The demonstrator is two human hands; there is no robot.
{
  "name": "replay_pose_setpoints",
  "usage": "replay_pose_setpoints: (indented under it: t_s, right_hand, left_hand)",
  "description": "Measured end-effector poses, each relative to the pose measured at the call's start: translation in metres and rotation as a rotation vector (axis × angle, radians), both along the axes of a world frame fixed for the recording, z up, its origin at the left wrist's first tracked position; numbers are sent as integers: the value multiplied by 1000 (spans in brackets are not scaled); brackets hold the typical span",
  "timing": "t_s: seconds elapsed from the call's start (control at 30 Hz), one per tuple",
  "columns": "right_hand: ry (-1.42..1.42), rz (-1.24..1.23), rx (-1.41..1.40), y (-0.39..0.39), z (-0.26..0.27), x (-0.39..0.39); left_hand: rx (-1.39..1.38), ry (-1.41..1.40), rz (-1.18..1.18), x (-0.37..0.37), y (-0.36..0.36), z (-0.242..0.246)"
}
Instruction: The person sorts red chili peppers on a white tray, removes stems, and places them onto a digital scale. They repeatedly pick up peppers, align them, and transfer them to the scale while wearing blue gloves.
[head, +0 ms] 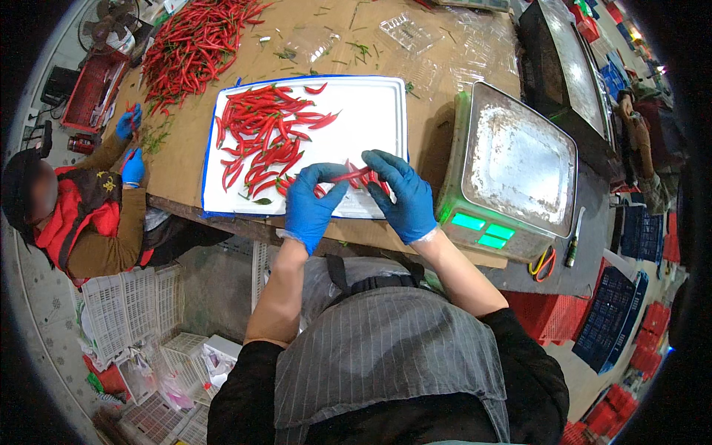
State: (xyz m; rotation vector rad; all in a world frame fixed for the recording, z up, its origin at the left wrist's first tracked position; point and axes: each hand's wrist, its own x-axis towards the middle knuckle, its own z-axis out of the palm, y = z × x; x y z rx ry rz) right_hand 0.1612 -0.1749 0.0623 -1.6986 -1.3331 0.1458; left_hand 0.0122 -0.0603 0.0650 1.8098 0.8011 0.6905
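Note:
Both my hands wear blue gloves and meet above the front edge of a white tray (367, 122). A red chili pepper (351, 174) lies lengthwise between them. The fingertips of my left hand (315, 201) pinch one end of it, and those of my right hand (405, 192) are at the other end. A few more red chilies (364, 181) show behind and under my right fingers; whether that hand holds them I cannot tell. On the tray's left half lies a loose layer of red chilies (267, 122), with a green leaf (262, 201) near the front rim.
A weighing scale (520, 161) with lit green displays stands right of the tray; orange-handled scissors (542, 264) and a knife (574, 238) lie beside it. A large chili heap (194, 50) and clear plastic boxes (411, 32) sit farther back. A co-worker (83, 211) handles chilies at left.

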Motion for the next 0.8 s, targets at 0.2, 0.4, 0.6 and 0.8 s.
replay_pose_setpoints:
  t_s: [0.2, 0.4, 0.6, 0.8]
  right_hand:
    - [210, 24, -61, -18, -8, -10]
    - [118, -117, -245, -31, -24, 4]
    - [-218, -281, -447, -15, -35, 17]
    - [-233, -249, -455, -11, -42, 6]
  left_hand:
    - [-307, -30, -28, -6, -15, -5]
    - [108, 109, 67, 0, -17, -30]
    - [212, 400, 77, 6, -6, -41]
    - [274, 251, 335, -20, 18, -42]
